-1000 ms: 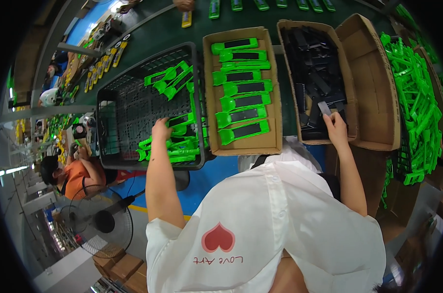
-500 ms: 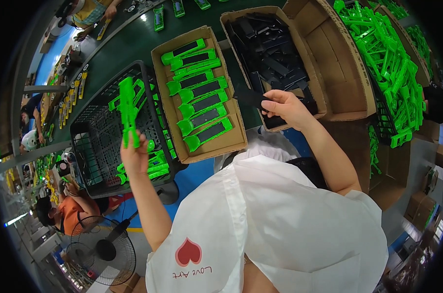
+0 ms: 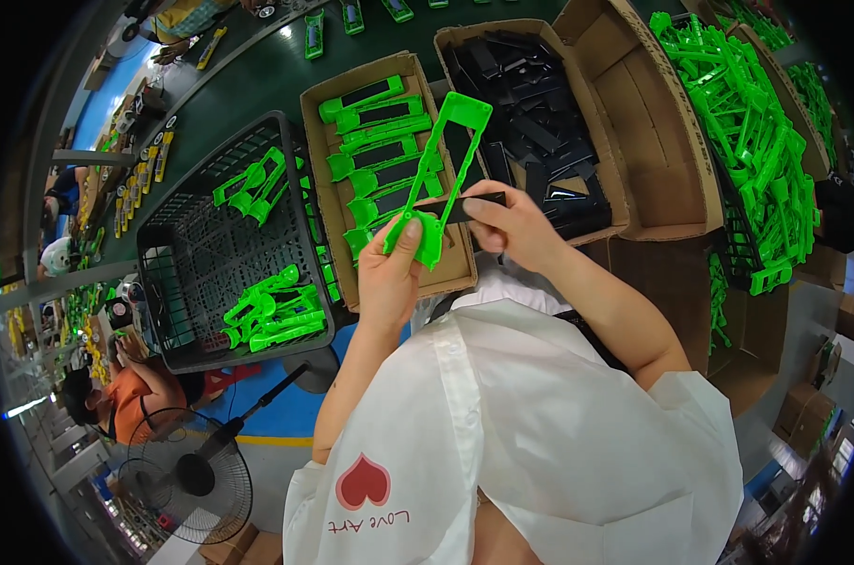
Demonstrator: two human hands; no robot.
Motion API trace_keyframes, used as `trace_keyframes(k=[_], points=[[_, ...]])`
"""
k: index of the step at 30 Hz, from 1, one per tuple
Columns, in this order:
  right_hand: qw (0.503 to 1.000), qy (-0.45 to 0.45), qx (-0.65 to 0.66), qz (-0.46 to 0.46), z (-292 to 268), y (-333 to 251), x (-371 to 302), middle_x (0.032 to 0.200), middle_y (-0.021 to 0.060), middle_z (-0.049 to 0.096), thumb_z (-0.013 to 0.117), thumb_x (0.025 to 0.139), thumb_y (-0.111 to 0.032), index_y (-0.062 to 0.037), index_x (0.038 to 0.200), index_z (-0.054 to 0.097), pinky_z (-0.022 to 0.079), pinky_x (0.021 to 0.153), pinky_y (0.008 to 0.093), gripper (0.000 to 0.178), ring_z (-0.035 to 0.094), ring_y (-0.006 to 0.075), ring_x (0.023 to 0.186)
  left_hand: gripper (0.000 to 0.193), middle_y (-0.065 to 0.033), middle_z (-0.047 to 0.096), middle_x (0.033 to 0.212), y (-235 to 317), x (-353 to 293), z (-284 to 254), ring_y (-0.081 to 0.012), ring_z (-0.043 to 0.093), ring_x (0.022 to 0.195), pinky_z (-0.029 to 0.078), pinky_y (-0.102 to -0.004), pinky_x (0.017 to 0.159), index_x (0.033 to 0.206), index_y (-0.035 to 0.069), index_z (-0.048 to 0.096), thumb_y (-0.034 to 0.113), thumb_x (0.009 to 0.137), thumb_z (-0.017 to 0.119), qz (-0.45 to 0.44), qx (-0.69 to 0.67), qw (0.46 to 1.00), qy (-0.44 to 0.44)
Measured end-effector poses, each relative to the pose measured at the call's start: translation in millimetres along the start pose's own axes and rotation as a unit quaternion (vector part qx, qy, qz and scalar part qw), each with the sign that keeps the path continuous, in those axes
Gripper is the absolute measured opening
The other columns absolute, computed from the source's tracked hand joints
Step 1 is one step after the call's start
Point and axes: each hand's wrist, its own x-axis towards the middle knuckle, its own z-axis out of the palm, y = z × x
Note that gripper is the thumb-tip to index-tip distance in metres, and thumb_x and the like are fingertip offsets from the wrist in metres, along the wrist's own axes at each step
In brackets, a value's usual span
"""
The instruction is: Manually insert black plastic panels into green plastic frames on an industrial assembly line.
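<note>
My left hand (image 3: 390, 275) grips a bright green plastic frame (image 3: 431, 243) by its wide end, thumb on top; its long rectangular opening points up and away. In my right hand (image 3: 518, 226) is a flat black plastic strip (image 3: 484, 204), pinched between thumb and fingers. The strip lies across the lower part of the frame's opening; whether the two touch I cannot tell. Beneath them stands a cardboard box (image 3: 460, 275) with a row of green frames fitted with black strips (image 3: 386, 175). Beyond my right hand, a second cardboard box (image 3: 618, 202) holds many loose black strips (image 3: 540, 132).
A black plastic basket (image 3: 281, 127) with several green frames stands at the left. Green pieces (image 3: 738, 141) are heaped high at the far right. A floor fan (image 3: 196, 474) stands lower left, near a person in orange (image 3: 137, 400). More pieces lie on the dark green table (image 3: 257, 80).
My left hand has brought the green frame from over the basket rightward to the middle. My right hand has moved slightly lower with the black strip, which now meets the frame's outline.
</note>
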Motion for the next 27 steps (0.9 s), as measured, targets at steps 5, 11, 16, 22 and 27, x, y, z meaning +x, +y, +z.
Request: trace_keyframes(k=[5, 11, 16, 22, 27], points=[[0.943, 0.084, -0.32, 0.038, 1.3, -37.0, -20.8, 0.056, 0.0028, 0.054, 0.057, 0.079, -0.013, -0.0022, 0.078, 0.053, 0.028, 0.035, 0.0166, 0.012, 0.039, 0.0025, 0.039, 0.021, -0.0055, 0.059, 0.082, 21.6, 1.4, -31.7, -0.0126, 0.056, 0.069, 0.046, -0.0244, 0.058, 0.099, -0.001, 0.056, 0.011, 0.081, 0.054, -0.015, 0.155, 0.987, 0.033], [0.921, 0.084, -0.378, 0.037, 20.0, -19.5, -14.3, 0.058, 0.0042, 0.057, 0.057, 0.078, -0.016, -0.0002, 0.077, 0.052, 0.037, 0.04, 0.0197, 0.017, 0.047, 0.0059, 0.042, 0.018, 0.0036, 0.055, 0.071, 23.0, 4.6, -37.6, -0.0033, 0.042, 0.058, 0.035, -0.0187, 0.049, 0.095, 0.002, 0.06, 0.007, 0.079, 0.058, -0.069, 0.309, 0.948, -0.032], [0.879, 0.125, -0.455, 0.062, 25.9, -16.1, -9.8, 0.055, 0.0032, 0.057, 0.056, 0.078, -0.018, -0.0005, 0.075, 0.053, 0.037, 0.04, 0.0206, 0.018, 0.048, 0.0068, 0.041, 0.017, 0.0025, 0.055, 0.071, 18.2, 3.1, -40.2, -0.003, 0.043, 0.058, 0.036, -0.0188, 0.049, 0.095, 0.002, 0.059, 0.007, 0.078, 0.058, -0.098, 0.273, 0.957, -0.024], [0.859, 0.13, -0.488, 0.086, 28.3, -18.3, -8.5, 0.055, 0.0033, 0.057, 0.056, 0.078, -0.019, -0.0005, 0.076, 0.053, 0.038, 0.04, 0.0216, 0.019, 0.049, 0.0076, 0.04, 0.018, -0.0044, 0.059, 0.077, 13.4, 6.0, -48.1, -0.008, 0.053, 0.065, 0.043, -0.0211, 0.056, 0.094, -0.002, 0.059, 0.006, 0.077, 0.059, -0.091, 0.35, 0.932, -0.032], [0.862, 0.135, -0.476, 0.111, 23.8, -9.8, -4.6, 0.056, 0.004, 0.057, 0.056, 0.078, -0.019, 0.0, 0.079, 0.054, 0.04, 0.043, 0.0228, 0.02, 0.05, 0.0081, 0.042, 0.016, -0.0002, 0.055, 0.068, 8.9, 7.4, -45.6, -0.0053, 0.046, 0.059, 0.037, -0.0207, 0.05, 0.091, 0.0, 0.06, 0.007, 0.077, 0.06, -0.109, 0.31, 0.944, -0.022]])
